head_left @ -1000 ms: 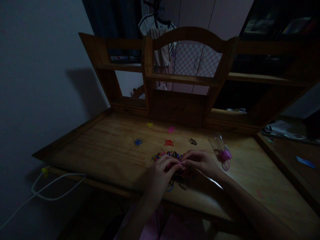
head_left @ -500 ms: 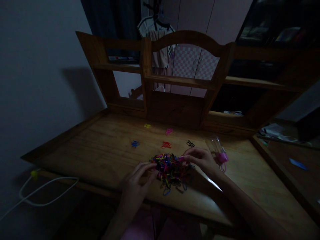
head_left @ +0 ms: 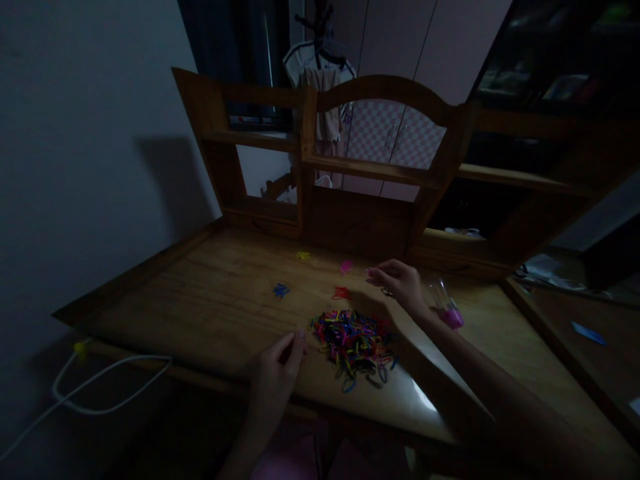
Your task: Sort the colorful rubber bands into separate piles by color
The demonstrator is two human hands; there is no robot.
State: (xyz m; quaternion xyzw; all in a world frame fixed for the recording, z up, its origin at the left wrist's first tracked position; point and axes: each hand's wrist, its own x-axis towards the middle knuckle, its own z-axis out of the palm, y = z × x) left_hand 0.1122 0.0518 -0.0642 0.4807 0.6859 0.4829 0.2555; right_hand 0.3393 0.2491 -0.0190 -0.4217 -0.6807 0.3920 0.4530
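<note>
A heap of small multicoloured rubber bands point(head_left: 353, 340) lies on the wooden desk near its front edge. At the heap's left side is my left hand point(head_left: 277, 367), with thumb and fingers drawn together; whether anything is between them is too dark to make out. My right hand point(head_left: 400, 283) is raised beyond the heap in a pinch, a tiny pinkish band at its fingertips. Just left of those fingertips lies a pink group of bands point(head_left: 345, 267). Red bands point(head_left: 341, 293), blue bands point(head_left: 281, 291) and yellow bands point(head_left: 303, 255) form separate groups. Dark bands point(head_left: 387, 292) show partly under my right hand.
A clear container with a pink lid point(head_left: 453, 317) lies on the desk point(head_left: 210, 293) at the right. A wooden shelf unit point(head_left: 370, 170) rises along the back. A white cable point(head_left: 110, 360) hangs by the front left edge. The room is dim.
My right hand has left the heap and moved forward toward the pink group. My left hand has drawn back slightly from the heap, its fingers closer together. The view has shifted a little.
</note>
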